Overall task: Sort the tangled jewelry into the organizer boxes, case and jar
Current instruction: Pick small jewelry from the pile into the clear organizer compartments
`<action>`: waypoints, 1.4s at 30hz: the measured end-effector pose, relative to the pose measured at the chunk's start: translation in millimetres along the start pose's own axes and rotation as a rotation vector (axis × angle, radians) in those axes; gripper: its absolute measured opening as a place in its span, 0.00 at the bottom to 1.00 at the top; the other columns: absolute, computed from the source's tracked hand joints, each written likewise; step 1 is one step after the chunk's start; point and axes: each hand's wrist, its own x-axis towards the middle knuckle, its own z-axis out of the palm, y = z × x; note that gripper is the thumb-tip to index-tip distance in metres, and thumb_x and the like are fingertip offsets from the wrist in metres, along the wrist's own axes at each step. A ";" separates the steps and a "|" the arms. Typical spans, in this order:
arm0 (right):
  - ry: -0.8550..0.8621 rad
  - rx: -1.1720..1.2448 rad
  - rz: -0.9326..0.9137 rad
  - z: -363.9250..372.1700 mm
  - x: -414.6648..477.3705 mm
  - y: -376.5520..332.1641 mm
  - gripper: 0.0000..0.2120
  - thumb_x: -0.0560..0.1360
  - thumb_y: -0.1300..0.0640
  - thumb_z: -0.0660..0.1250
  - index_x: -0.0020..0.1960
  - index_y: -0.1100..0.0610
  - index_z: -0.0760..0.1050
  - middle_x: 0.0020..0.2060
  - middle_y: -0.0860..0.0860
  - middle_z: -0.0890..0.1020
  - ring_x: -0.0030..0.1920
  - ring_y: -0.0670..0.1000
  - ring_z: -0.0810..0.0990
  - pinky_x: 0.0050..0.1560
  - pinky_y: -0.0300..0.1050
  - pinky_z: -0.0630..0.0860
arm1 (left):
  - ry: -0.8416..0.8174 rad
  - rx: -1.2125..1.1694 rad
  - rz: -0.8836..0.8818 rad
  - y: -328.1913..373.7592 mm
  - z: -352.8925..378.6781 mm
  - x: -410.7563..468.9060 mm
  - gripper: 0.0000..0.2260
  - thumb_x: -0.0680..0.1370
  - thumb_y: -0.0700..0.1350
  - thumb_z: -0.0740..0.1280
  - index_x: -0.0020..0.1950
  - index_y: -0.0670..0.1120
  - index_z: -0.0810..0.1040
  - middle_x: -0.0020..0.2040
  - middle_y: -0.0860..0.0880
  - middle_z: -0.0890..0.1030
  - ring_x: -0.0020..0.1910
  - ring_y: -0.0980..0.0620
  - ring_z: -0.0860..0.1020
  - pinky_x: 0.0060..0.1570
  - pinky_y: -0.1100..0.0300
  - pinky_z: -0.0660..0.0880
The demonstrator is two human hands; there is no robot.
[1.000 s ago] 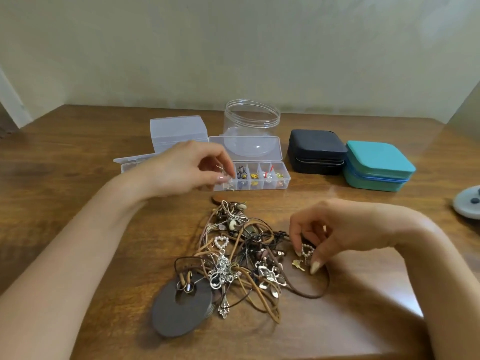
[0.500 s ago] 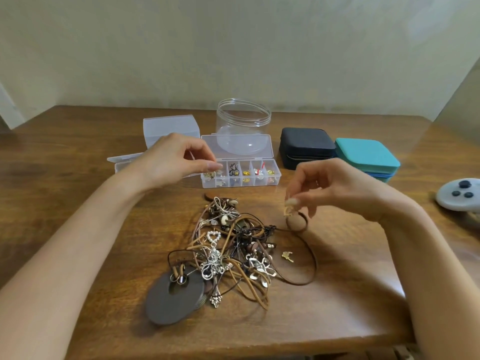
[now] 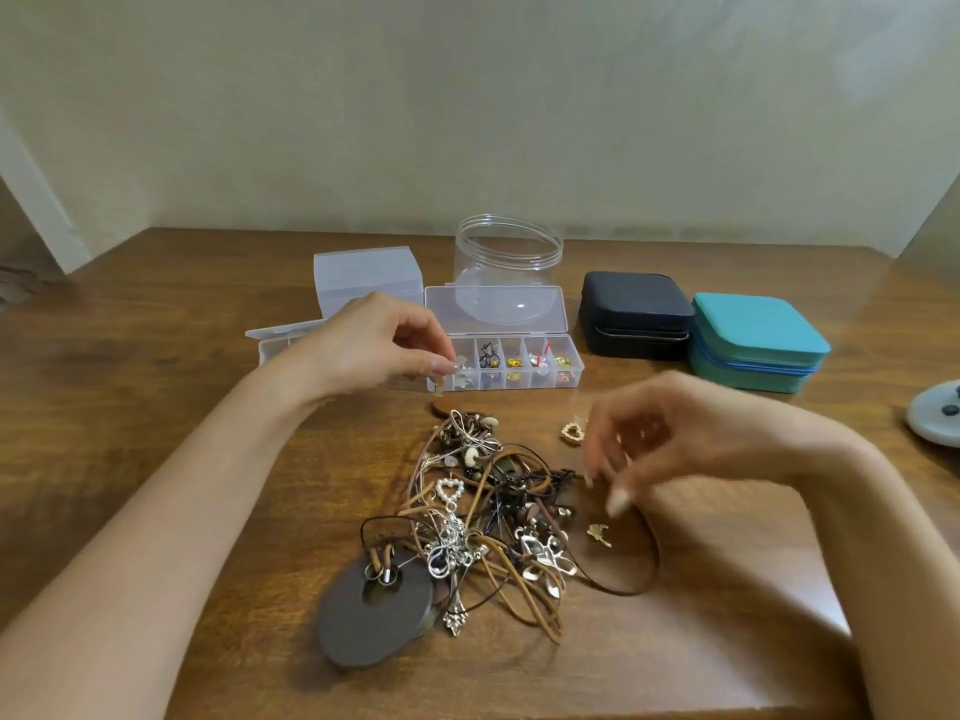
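Wooden table (image 3: 156, 407) against a plain beige wall, seen from the head camera. At centre lies the tangle (image 3: 483, 511) of cords, chains and pendants, the task's material, still largely unsorted, with a dark disc (image 3: 374, 610) at its near-left edge and a loose gold charm (image 3: 600, 535) just to its right. Behind it stands the open organizer (image 3: 576, 376), its lid (image 3: 493, 309) folded back so that the row of compartments is reachable; several already hold small pieces. The empty jar (image 3: 508, 252) sits directly behind, a black case (image 3: 636, 314) and a teal case (image 3: 756, 340) to the right, both closed, and two more clear boxes (image 3: 366, 278) to the left. The left hand (image 3: 384, 350) hovers over the organizer's leftmost compartment, thumb and forefinger pinching a silver piece (image 3: 460, 364), placed there presumably for release into that cell. The right hand (image 3: 675, 439) is motion-blurred above the tangle's right side, fingers curled; a heart charm (image 3: 571, 432) shows just beside its fingertips, but whether it is gripped cannot be told. Sorting appears to be at an early stage.
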 end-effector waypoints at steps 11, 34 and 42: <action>-0.158 -0.190 0.051 13.4 3.2 -8.2 0.08 0.67 0.53 0.77 0.38 0.45 0.78 0.35 0.39 0.79 0.37 0.39 0.75 0.37 0.33 0.71 | -0.163 0.211 -0.134 -7.4 -5.8 -3.6 0.04 0.72 0.44 0.73 0.41 0.47 0.78 0.36 0.52 0.83 0.32 0.63 0.77 0.36 0.68 0.71; 0.418 -0.180 0.036 23.0 40.1 18.2 0.07 0.71 0.57 0.73 0.41 0.46 0.78 0.42 0.42 0.77 0.41 0.40 0.75 0.40 0.27 0.71 | -0.436 0.346 -0.053 17.7 19.5 -16.2 0.13 0.68 0.47 0.76 0.44 0.52 0.73 0.38 0.55 0.77 0.34 0.60 0.72 0.37 0.64 0.69; 0.426 -0.156 0.003 26.1 38.5 17.0 0.08 0.72 0.58 0.72 0.45 0.45 0.77 0.40 0.43 0.78 0.40 0.40 0.75 0.40 0.30 0.72 | -0.481 0.402 -0.072 18.2 18.2 -18.1 0.14 0.67 0.49 0.76 0.47 0.49 0.75 0.40 0.55 0.75 0.37 0.58 0.71 0.37 0.64 0.67</action>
